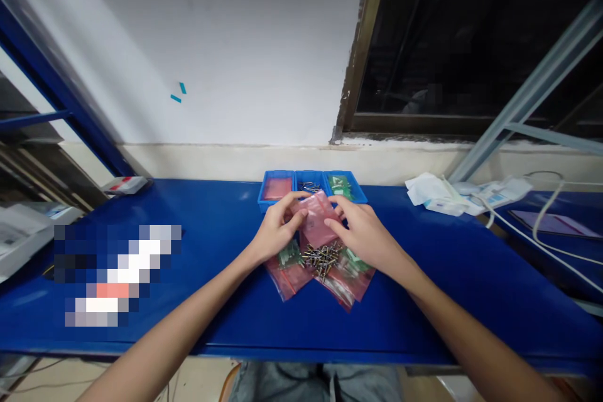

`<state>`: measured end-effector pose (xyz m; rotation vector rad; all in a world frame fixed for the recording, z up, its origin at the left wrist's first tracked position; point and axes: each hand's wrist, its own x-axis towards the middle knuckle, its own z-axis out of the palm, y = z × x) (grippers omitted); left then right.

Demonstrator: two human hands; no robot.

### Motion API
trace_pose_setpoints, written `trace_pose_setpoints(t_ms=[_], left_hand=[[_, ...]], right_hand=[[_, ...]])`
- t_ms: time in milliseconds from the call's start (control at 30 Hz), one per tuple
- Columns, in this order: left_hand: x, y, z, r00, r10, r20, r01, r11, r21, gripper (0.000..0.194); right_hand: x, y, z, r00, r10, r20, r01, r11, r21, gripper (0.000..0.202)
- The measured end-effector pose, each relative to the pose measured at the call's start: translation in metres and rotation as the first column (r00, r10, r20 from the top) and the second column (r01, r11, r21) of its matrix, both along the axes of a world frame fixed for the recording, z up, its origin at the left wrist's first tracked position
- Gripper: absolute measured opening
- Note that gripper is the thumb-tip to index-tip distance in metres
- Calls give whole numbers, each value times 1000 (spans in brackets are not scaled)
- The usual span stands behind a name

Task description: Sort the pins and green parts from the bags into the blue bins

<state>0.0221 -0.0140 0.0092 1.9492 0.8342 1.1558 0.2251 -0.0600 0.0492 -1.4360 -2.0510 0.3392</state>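
Observation:
Between my two hands is a pink zip bag (320,221), tilted, its red seal strip toward the upper right. My left hand (281,221) pinches its left edge between thumb and fingers. At its right edge, my right hand (360,226) grips with thumb and fingers closed. Just below lies a pile of small metal screw-like pieces (323,259). Around the pile are more pink zip bags (289,281), some with green pieces (289,254) in or on them; I cannot tell which. The held bag's contents are not clear.
Behind my hands stands a blue three-compartment bin (269,206) with pink bags, metal pieces and green pieces. White papers or packaging (438,193) and a white cable (541,226) lie to the right. A blurred-out item (127,273) and a white box (126,184) sit left.

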Motion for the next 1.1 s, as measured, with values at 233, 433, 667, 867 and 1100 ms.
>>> trace_pose_setpoints(t_ms=[233,433,667,867,1100], left_hand=[[-2,3,-3,999,48,14,-50,986,158,22],[-9,2,-5,955,140,-260,6,871,491,36],[-8,1,-10,915,230,-330,-4,827,563,35],[-3,-3,-6,950,245,-191,-95,814,573,16],[7,-8,-7,977,200,-78,-168,936,309,15]], right_hand=[[12,27,-17,835,30,-549,-199,948,-250,15],[3,19,-20,770,-23,-637,-191,945,-265,20],[2,12,-20,576,-57,-815,-280,924,-262,49],[7,16,-24,593,-54,-803,-317,901,-295,29],[6,15,-29,742,20,-670,-262,929,-262,25]])
